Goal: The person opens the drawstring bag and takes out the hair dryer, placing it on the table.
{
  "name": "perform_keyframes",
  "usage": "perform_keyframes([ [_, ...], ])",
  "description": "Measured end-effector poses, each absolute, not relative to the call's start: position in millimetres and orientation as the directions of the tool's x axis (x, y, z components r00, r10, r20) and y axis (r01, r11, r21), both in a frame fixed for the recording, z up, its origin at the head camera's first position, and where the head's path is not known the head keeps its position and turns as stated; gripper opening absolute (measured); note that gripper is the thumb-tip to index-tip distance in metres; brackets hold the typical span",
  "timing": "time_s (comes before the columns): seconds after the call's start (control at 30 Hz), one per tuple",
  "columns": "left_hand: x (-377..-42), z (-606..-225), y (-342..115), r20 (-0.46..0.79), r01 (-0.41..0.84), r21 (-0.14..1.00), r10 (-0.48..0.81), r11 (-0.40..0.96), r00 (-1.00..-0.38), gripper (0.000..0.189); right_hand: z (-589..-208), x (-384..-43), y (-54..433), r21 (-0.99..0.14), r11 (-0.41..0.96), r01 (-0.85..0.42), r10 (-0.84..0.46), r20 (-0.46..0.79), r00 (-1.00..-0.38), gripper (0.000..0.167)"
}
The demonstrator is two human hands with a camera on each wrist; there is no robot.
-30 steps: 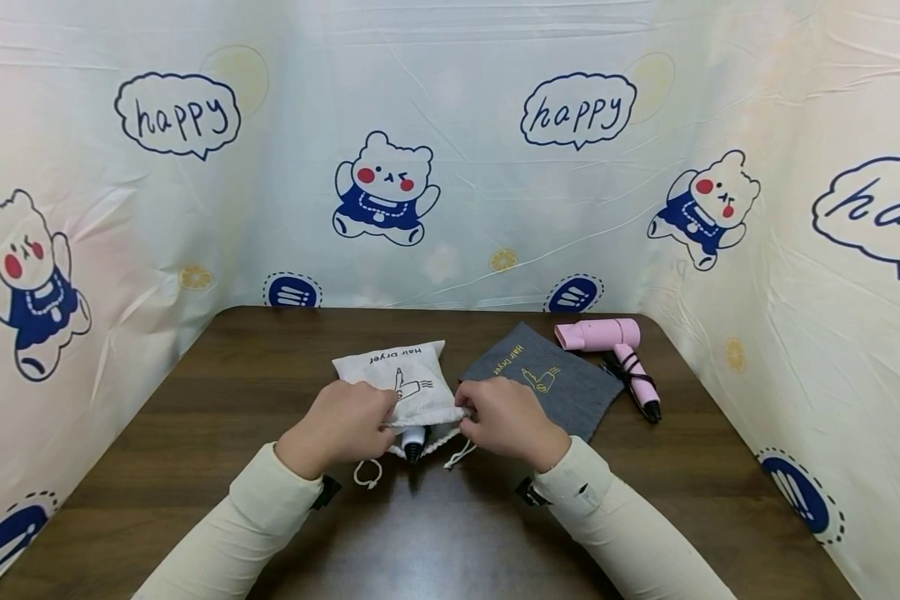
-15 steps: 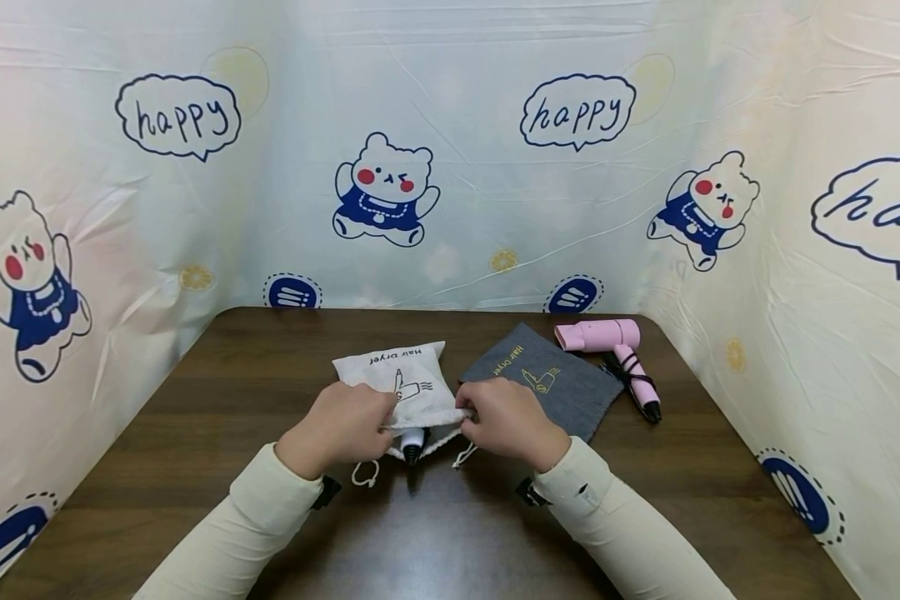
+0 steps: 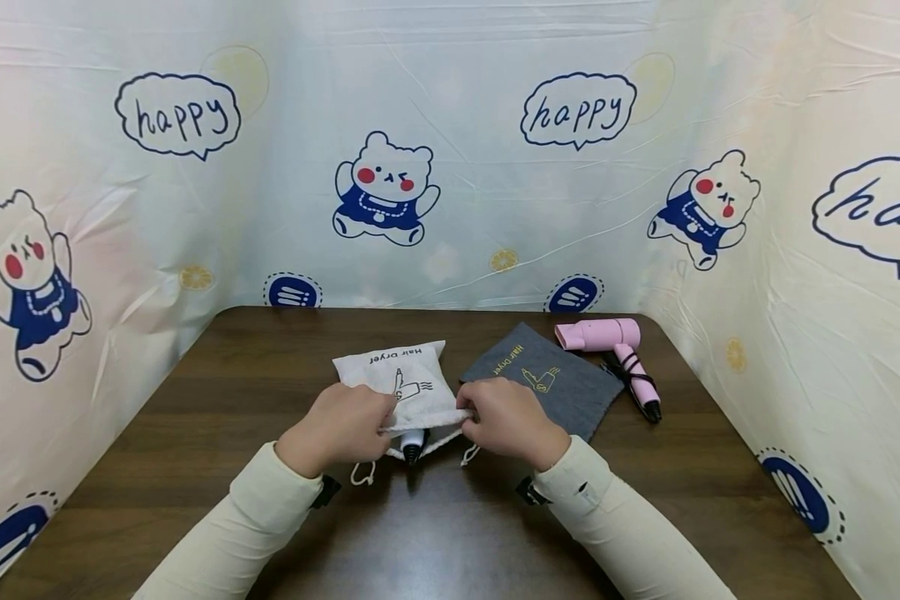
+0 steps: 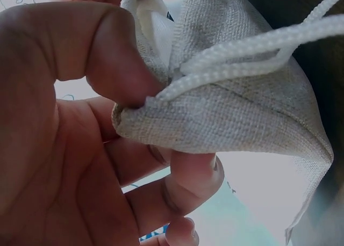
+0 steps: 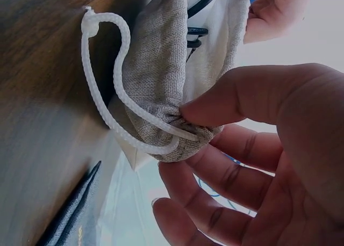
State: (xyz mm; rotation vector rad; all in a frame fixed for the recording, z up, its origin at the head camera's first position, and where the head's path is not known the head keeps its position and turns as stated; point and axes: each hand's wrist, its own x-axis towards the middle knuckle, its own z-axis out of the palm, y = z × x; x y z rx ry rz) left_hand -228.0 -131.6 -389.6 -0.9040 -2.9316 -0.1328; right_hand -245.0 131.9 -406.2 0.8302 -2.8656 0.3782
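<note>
A pale linen drawstring bag [image 3: 423, 367] printed "Hair Dryer" lies mid-table, its mouth toward me. From the mouth pokes the black-tipped handle of a white hair dryer [image 3: 413, 442]; the rest is hidden inside. My left hand [image 3: 348, 419] pinches the left corner of the mouth between thumb and fingers, right where the white cord [image 4: 242, 55] comes out. At the opposite corner, my right hand [image 3: 508, 417] pinches the hem the same way, and a knotted cord loop [image 5: 121, 79] hangs beside it. Black cable coils [image 5: 198, 37] show through the parted mouth in the right wrist view.
A dark grey pouch [image 3: 570, 396] with gold "Hair Dryer" print lies flat just beyond my right hand. Behind it, near the far right corner of the brown table [image 3: 217, 400], rests a pink hair dryer [image 3: 600, 335] with its black cord wrapped round the handle.
Both hands stay at the bag's corners, almost still. The right cord loop has drawn in toward my right hand, and the left loop has shifted slightly left.
</note>
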Motion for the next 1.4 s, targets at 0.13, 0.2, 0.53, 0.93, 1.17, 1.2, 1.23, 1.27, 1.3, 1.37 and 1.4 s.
perform_keyframes([
  [0.13,-229.0,-390.7,-131.5,0.059,0.554,0.067,0.551,0.83,-0.832,0.034,-406.6,-245.5,132.4,-0.2,0.817,-0.541,-0.509,0.188,-0.84,0.014],
  [0.2,-229.1,-390.7,-131.3,0.038,0.544,0.07,0.543,0.836,-0.839,0.033,-407.0,-246.0,132.8,-0.199,0.818,-0.54,-0.51,0.185,-0.84,0.014],
  [0.53,-228.3,-389.2,-131.0,-0.005,0.534,0.079,0.536,0.842,-0.844,0.032,-409.9,-248.9,133.7,-0.194,0.82,-0.538,-0.509,0.181,-0.841,0.012],
  [0.93,-228.8,-390.6,-131.7,-0.041,0.533,0.103,0.539,0.84,-0.841,0.034,-410.1,-248.8,133.0,-0.193,0.823,-0.534,-0.51,0.162,-0.845,0.012],
  [1.17,-228.2,-391.1,-132.0,-0.074,0.519,0.127,0.53,0.845,-0.845,0.036,-411.0,-249.8,132.9,-0.188,0.828,-0.528,-0.509,0.141,-0.849,0.012],
  [1.2,-228.0,-391.0,-132.0,-0.077,0.519,0.129,0.53,0.845,-0.845,0.036,-411.1,-249.8,132.9,-0.186,0.828,-0.528,-0.51,0.141,-0.849,0.012],
  [1.23,-228.1,-391.2,-132.0,-0.081,0.515,0.132,0.527,0.847,-0.846,0.035,-411.3,-249.6,132.9,-0.183,0.829,-0.529,-0.51,0.141,-0.848,0.012],
  [1.27,-227.9,-391.5,-132.1,-0.086,0.511,0.135,0.524,0.849,-0.848,0.035,-411.3,-249.5,133.0,-0.183,0.829,-0.529,-0.511,0.141,-0.848,0.013],
  [1.3,-227.4,-391.1,-132.1,-0.089,0.509,0.138,0.523,0.85,-0.848,0.034,-411.4,-249.5,133.1,-0.183,0.828,-0.53,-0.511,0.141,-0.848,0.013],
  [1.37,-226.5,-390.4,-132.1,-0.1,0.503,0.145,0.518,0.852,-0.849,0.034,-411.4,-249.5,133.3,-0.184,0.827,-0.53,-0.512,0.141,-0.847,0.013],
  [1.4,-226.3,-390.1,-132.1,-0.105,0.501,0.15,0.517,0.852,-0.849,0.034,-411.4,-249.6,133.4,-0.186,0.827,-0.53,-0.512,0.141,-0.847,0.013],
])
